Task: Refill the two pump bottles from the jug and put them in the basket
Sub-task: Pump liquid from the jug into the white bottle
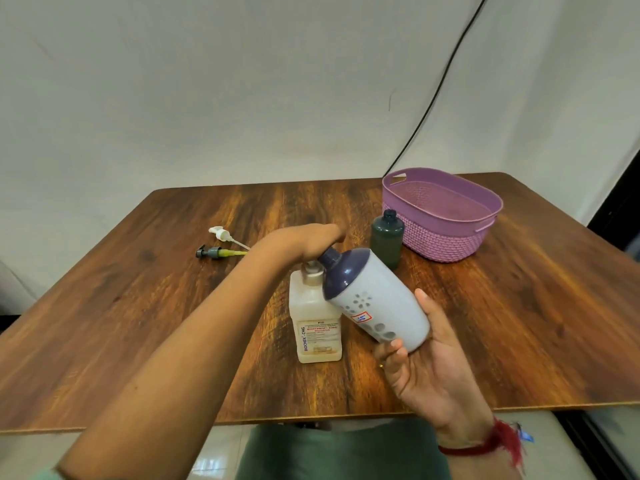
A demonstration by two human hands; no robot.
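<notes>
My right hand grips the base of a pale jug with a dark blue top, tilted so its spout points left over a cream bottle. The cream bottle stands upright mid-table, its neck open under the spout. My left hand reaches over that neck, fingers curled at the jug's spout; what they grip is hidden. A dark green bottle without a pump stands beside the purple basket. A white pump and a dark pump lie on the table at the left.
The wooden table has its front edge close to me and a white backdrop behind. A black cable runs down the backdrop toward the basket. The basket holds nothing that I can see.
</notes>
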